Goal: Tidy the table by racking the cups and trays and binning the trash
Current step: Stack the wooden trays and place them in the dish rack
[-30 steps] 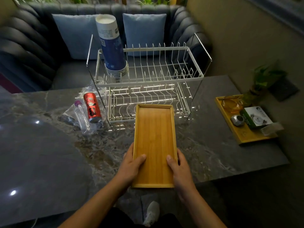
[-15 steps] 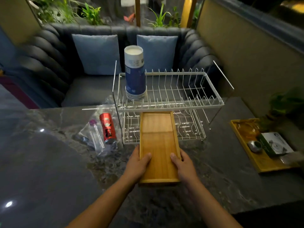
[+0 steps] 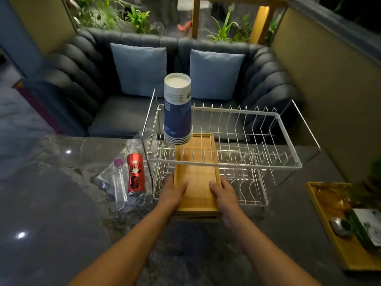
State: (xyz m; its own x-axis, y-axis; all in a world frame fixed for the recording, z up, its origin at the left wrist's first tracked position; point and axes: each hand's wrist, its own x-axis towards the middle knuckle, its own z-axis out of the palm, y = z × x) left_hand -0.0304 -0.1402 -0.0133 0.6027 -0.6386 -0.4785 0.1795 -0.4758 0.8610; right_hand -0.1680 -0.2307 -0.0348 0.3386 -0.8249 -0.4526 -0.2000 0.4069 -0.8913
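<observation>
A long bamboo tray [image 3: 196, 178] lies lengthwise in the lower tier of the white wire rack [image 3: 296, 164], its far end under the upper tier and its near end sticking out. My left hand [image 3: 172, 191] grips the tray's left edge and my right hand [image 3: 223, 191] grips its right edge. A stack of upturned blue paper cups [image 3: 177, 112] stands on the upper tier's left end. A red can [image 3: 135, 174] and a clear plastic bottle with a purple cap [image 3: 119, 182] lie on crumpled plastic wrap left of the rack.
A second bamboo tray [image 3: 321, 219] at the right table edge holds a small box, a round metal object and a glass piece. A potted plant [image 3: 375, 172] stands beside it. A dark sofa with two blue cushions is behind the marble table [image 3: 51, 213].
Both hands have pushed the bamboo tray forward from the open table into the rack's lower tier. The camera has tilted up and moved closer.
</observation>
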